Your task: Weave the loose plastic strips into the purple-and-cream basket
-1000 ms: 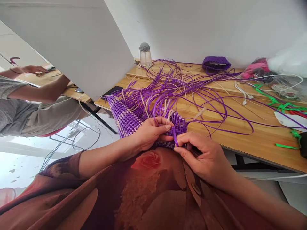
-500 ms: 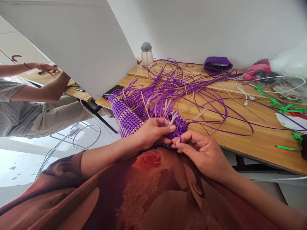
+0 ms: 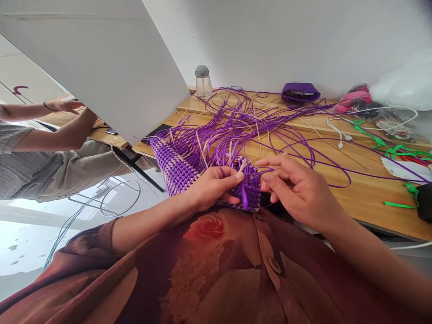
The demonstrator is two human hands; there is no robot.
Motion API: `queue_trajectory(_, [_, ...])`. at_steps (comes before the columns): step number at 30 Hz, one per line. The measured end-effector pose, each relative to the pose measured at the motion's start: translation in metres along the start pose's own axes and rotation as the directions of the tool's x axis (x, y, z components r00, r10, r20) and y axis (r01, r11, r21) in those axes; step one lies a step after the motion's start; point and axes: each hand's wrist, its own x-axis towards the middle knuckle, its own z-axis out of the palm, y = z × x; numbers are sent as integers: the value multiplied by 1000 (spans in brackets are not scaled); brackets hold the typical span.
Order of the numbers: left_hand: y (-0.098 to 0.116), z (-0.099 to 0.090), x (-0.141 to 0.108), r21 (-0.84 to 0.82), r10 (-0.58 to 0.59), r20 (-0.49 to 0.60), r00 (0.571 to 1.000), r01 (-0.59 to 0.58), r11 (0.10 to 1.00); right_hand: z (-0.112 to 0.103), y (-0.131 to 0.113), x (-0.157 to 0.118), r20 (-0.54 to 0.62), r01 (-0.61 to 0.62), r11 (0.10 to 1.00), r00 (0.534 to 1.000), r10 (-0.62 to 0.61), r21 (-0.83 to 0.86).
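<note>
We see the woven piece (image 3: pixel 177 168) of purple and cream at the center of the frame, its far left corner over the edge of the bench (image 3: pixel 364 198) and its near edge against the shirt (image 3: pixel 209 265). Our left hand (image 3: pixel 225 185) grasps that near edge, thumb on top. Just right of the thumb, 1 purple strip (image 3: pixel 244 198) stands up from the weave in a small loop. Our right hand (image 3: pixel 286 186) is beside the piece's right end, fingers partly bent; we cannot tell whether it holds a strip. Loose strips (image 3: pixel 232 121) spread across the bench toward the upper middle, near 1 bottle (image 3: pixel 203 85) and 1 purple pouch (image 3: pixel 300 93). At the right of the frame we see a white cable (image 3: pixel 340 135) and green strips (image 3: pixel 393 150). At the upper left, past a gray panel (image 3: pixel 101 67), is another person's hand (image 3: pixel 67 106).
</note>
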Motion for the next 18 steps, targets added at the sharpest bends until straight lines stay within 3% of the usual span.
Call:
queue_trajectory(4, [1,0,-1,42,-15,5,1000,14,999,-6,5,22,49,211,947,977,-205,-242])
queue_trajectory(8, [0,1,-2,53,-25,28,999,23,998,-36,18,63,155,463,746,881,-448,-478])
queue_trajectory(10, [-2,0,-2,49,-28,13,1000,27,998,-57,31,88,52,380,748,905,-422,-544])
queue_trajectory(13, [-3,-3,-2,68,-60,17,998,58,996,-76,50,115,-5,243,812,957,-290,-531])
queue_trajectory(16, [1,-9,-2,163,-69,54,996,60,985,-75,58,118,-76,192,885,966,-246,-424])
queue_trajectory(18, [9,-14,-2,281,-47,85,995,21,959,-74,55,109,-188,93,948,970,-155,-305])
